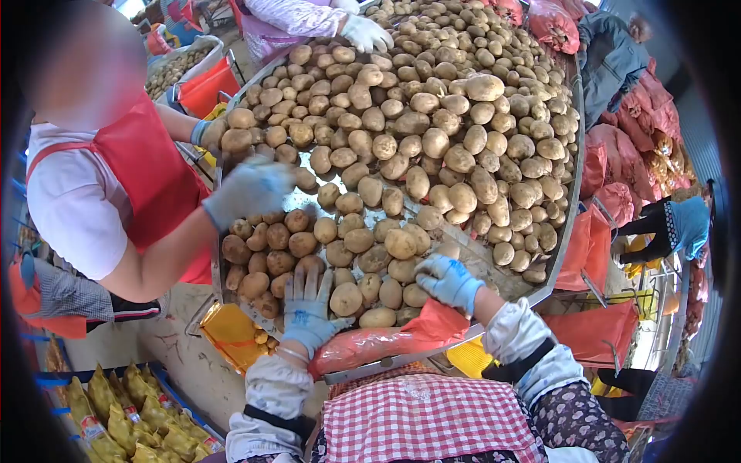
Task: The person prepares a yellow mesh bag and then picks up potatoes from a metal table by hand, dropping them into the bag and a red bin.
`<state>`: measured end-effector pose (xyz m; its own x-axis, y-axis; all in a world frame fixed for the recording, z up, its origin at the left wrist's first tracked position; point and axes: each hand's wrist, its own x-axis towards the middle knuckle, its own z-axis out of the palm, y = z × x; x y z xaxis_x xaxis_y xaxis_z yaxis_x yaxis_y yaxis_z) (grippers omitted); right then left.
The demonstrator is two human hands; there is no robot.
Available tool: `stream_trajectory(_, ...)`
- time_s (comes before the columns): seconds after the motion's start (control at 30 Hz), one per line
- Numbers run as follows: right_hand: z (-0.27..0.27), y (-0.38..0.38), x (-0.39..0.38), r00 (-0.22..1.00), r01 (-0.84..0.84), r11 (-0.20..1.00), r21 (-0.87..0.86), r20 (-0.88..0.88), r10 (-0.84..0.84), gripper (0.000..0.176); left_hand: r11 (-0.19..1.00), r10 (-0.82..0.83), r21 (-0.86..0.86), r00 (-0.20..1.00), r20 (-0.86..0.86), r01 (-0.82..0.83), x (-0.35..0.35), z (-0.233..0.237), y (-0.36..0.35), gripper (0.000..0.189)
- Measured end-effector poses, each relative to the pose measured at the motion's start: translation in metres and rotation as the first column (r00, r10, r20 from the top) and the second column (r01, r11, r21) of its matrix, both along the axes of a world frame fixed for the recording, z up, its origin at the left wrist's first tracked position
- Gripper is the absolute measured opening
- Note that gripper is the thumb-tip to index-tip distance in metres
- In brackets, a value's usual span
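Note:
My left hand (307,312), in a pale blue work glove, lies with fingers spread on the near-left potatoes (346,299) at the table's front. My right hand (450,282), gloved alike, is curled over the near-right part of the metal sorting table (505,279). A potato (448,249) shows at its far side, seemingly in its grip; its palm is hidden. Beneath and between my wrists, a red padded roll (370,345) covers the table's front edge. A large heap of potatoes (463,139) fills the table beyond my hands.
At the left, a co-worker in a red apron (166,177) reaches in with a blurred gloved hand (251,189). Another person's gloved hand (366,33) rests at the far edge. Red sacks (633,108) stand right; a crate of yellow bags (131,417) stands lower left.

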<state>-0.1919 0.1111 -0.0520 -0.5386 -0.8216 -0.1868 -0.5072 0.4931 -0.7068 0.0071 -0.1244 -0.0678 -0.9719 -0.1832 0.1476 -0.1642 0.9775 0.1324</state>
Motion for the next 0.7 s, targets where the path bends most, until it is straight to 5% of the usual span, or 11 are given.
stream_trajectory(0.1,0.005,-0.006,-0.013,0.909,0.349,0.936,-0.057,0.265,-0.323,0.021,0.996,0.041,0.069,0.961,0.274,-0.062,-0.011,0.008,-0.026,0.096)
stream_trajectory(0.17,0.023,-0.007,-0.011,0.958,0.282,0.959,-0.022,0.059,-0.280,0.029,0.983,0.108,0.095,0.913,0.394,-0.157,0.000,0.009,-0.050,0.089)
stream_trajectory(0.23,0.029,-0.018,0.007,0.938,0.019,0.983,0.182,-0.342,0.045,0.045,0.995,0.048,0.061,0.938,0.343,-0.073,0.020,-0.001,-0.065,0.072)
stream_trajectory(0.4,0.017,-0.066,0.012,0.938,0.061,0.776,0.628,-0.302,0.170,0.050,0.970,0.140,0.097,0.836,0.531,-0.224,0.020,0.037,-0.026,0.058)
stream_trajectory(0.43,0.024,-0.067,0.006,0.938,0.069,0.778,0.624,-0.306,0.163,0.050,0.972,0.136,0.094,0.839,0.527,-0.217,0.018,0.033,-0.015,0.058)
stream_trajectory(0.5,0.041,-0.056,-0.004,0.988,0.061,0.857,0.512,-0.153,0.021,0.049,0.996,-0.083,0.054,0.982,0.170,0.075,0.017,0.017,0.000,0.053)
stream_trajectory(0.57,0.018,-0.028,-0.006,0.988,0.156,0.932,0.328,-0.065,-0.143,0.052,0.996,-0.088,0.006,0.986,0.145,0.088,0.014,0.011,-0.006,0.052)
stream_trajectory(0.6,0.006,-0.017,-0.006,0.817,0.306,0.951,-0.051,0.527,-0.235,0.054,0.998,-0.042,0.055,0.967,0.251,0.029,0.012,0.012,-0.009,0.055)
stream_trajectory(0.63,-0.005,-0.005,-0.004,0.401,0.597,0.755,-0.270,0.916,0.010,0.056,0.995,-0.005,0.099,0.933,0.360,-0.033,0.010,0.013,-0.007,0.058)
stream_trajectory(0.67,0.000,0.000,0.001,0.152,0.699,0.692,-0.183,0.983,0.106,0.055,0.961,0.006,0.231,0.848,0.530,-0.151,-0.001,0.035,-0.005,0.062)
stream_trajectory(0.7,0.006,0.003,0.006,0.160,0.707,0.681,-0.189,0.981,0.105,0.055,0.964,-0.005,0.230,0.852,0.524,-0.136,-0.007,0.049,0.002,0.062)
